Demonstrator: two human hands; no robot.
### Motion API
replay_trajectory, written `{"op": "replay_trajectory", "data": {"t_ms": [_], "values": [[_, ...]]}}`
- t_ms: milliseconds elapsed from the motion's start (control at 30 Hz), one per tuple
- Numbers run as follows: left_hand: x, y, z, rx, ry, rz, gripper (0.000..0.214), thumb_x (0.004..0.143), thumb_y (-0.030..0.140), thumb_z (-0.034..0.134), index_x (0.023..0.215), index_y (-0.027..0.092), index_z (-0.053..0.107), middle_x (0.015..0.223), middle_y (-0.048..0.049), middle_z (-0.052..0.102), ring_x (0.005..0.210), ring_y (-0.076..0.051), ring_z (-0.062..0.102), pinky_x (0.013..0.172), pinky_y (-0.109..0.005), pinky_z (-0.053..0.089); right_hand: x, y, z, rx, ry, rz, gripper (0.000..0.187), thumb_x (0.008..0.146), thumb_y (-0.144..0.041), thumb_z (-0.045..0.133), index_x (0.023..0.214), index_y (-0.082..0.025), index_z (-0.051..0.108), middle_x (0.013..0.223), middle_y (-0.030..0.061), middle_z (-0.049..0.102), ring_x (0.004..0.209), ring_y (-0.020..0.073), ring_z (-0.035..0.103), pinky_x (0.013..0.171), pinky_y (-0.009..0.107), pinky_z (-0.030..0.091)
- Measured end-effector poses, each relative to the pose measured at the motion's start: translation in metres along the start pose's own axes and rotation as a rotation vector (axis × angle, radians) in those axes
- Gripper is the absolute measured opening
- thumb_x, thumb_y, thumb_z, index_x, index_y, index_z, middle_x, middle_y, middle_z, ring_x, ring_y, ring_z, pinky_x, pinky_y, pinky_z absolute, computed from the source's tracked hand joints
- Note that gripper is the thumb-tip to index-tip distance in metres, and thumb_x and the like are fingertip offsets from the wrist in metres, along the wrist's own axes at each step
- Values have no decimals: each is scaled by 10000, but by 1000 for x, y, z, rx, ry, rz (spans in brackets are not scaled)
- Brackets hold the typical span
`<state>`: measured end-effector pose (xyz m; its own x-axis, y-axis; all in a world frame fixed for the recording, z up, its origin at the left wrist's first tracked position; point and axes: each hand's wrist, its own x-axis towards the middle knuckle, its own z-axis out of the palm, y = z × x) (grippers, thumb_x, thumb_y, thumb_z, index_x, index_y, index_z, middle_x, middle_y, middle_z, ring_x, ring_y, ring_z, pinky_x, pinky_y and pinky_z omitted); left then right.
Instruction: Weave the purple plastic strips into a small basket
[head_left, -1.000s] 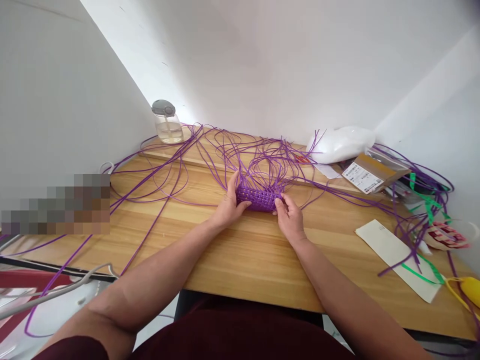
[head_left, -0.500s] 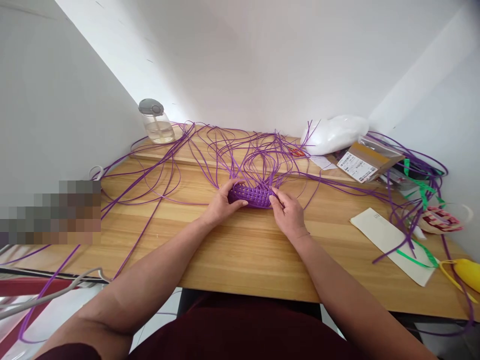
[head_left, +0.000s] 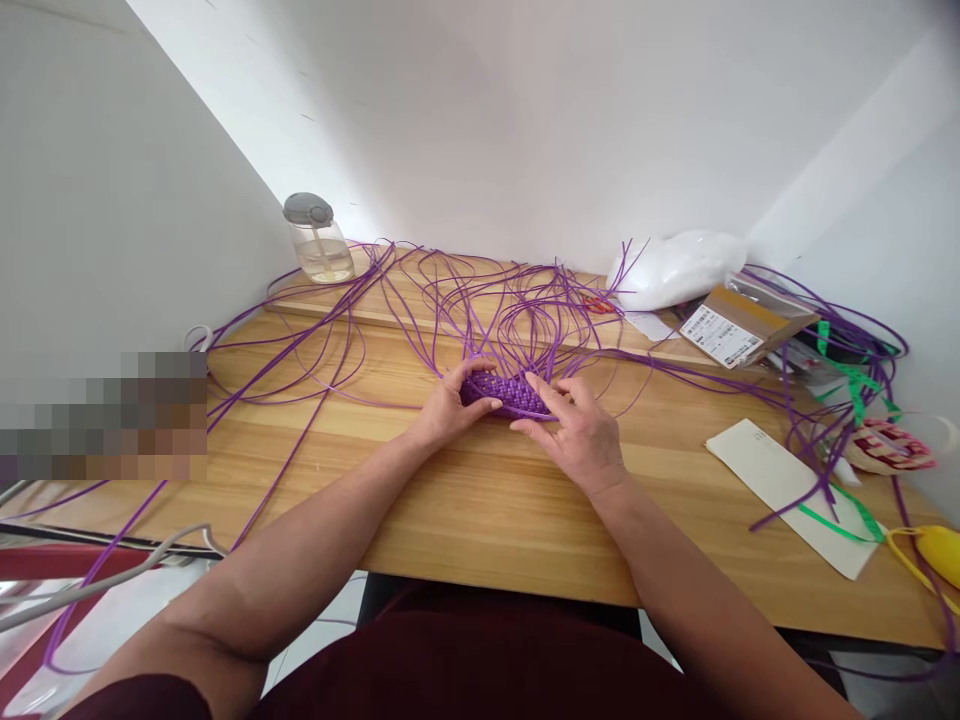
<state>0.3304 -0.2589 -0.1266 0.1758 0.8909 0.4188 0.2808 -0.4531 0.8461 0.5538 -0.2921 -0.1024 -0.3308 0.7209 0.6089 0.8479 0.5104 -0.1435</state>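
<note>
A small purple woven piece of plastic strands [head_left: 507,388] lies in the middle of the table, with long loose strands fanning out from its far side. My left hand [head_left: 450,408] is closed around its left end, thumb along the near edge and fingers behind. At the right end, my right hand [head_left: 581,430] has its thumb and index finger spread apart. The index fingertip touches the top of the weave, while the thumb points left by the near edge. The piece's underside and part of its right end are hidden.
Loose purple strands [head_left: 450,285] cover a raised wooden board [head_left: 405,315] at the back. A bottle [head_left: 324,255] stands back left. To the right are a white plastic bundle [head_left: 679,270], a labelled package [head_left: 739,330], a pale card [head_left: 795,495] and a red-and-cream woven item [head_left: 892,446].
My right hand has loosened its pinch at the right end. Its thumb and index finger have spread and shifted over the weave, while the left hand keeps its hold.
</note>
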Motion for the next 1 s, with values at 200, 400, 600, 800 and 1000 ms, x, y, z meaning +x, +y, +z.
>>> {"op": "replay_trajectory", "data": {"t_ms": [200, 400, 600, 800, 1000], "values": [[0, -3, 1, 2, -10, -10, 506, 776, 302, 766, 1231, 196, 570, 1161, -64, 655, 1046, -213, 624, 943, -332, 483, -3, 0, 2, 25, -16, -20, 363, 1013, -350, 506, 1331, -263, 657, 1046, 86, 646, 882, 178, 653, 707, 275, 509], [-1, -1, 1, -17, -23, -12, 498, 766, 252, 767, 1222, 190, 576, 1130, -65, 663, 964, -199, 640, 875, -321, 508, 3, 2, 0, 191, 48, 82, 338, 1009, -412, 500, 1130, -217, 749, 945, 80, 649, 851, 182, 655, 765, 293, 525], [0, -2, 4, 34, 56, 47, 461, 705, 177, 811, 1128, 199, 627, 1074, -40, 680, 995, -201, 640, 903, -319, 502, 18, -4, -16, 183, -171, 95, 775, 678, -658, 795, 1320, -250, 645, 1148, 96, 621, 984, 262, 655, 820, 365, 542], [-1, 0, 4, -22, 15, 43, 405, 732, 217, 792, 1099, 195, 622, 1040, -39, 671, 967, -200, 633, 902, -324, 496, 78, -4, -19, 85, -499, 122, 357, 971, -391, 496, 812, -184, 738, 784, 72, 680, 744, 194, 627, 662, 295, 431], [-1, 0, 3, -46, -4, 38, 402, 741, 237, 776, 1100, 190, 602, 1049, -39, 662, 991, -206, 616, 922, -325, 475, 126, -10, -9, 337, -830, 436, 247, 784, -338, 731, 664, -174, 591, 594, 1, 584, 518, 121, 495, 517, 266, 339]]}}
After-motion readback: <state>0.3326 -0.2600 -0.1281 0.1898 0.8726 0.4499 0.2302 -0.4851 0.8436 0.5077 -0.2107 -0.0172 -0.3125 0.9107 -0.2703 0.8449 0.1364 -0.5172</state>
